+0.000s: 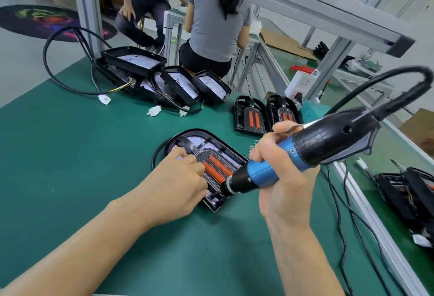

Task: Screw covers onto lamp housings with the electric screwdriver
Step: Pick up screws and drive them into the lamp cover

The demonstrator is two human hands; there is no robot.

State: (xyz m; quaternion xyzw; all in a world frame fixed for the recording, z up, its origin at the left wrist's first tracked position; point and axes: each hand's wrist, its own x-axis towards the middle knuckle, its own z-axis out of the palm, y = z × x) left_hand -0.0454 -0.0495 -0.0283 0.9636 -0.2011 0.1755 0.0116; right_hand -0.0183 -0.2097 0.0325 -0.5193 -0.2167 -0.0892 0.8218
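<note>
A black lamp housing (212, 147) with a cover and orange strips lies flat on the green mat in the middle of the view. My left hand (180, 179) rests on its left side and presses it down, fingers bent over the cover. My right hand (281, 171) grips the blue and black electric screwdriver (305, 150). The tool slants down to the left, and its tip (217, 193) touches the near corner of the housing. A thick black cable leaves the tool's rear at the upper right.
Two covers (251, 117) with orange strips stand behind the housing. Several housings with cables and white plugs (164, 77) are piled at the back left. Small screws (254, 144) lie near my right hand. More lamp parts (404, 190) sit at the right edge. Two people sit beyond the table.
</note>
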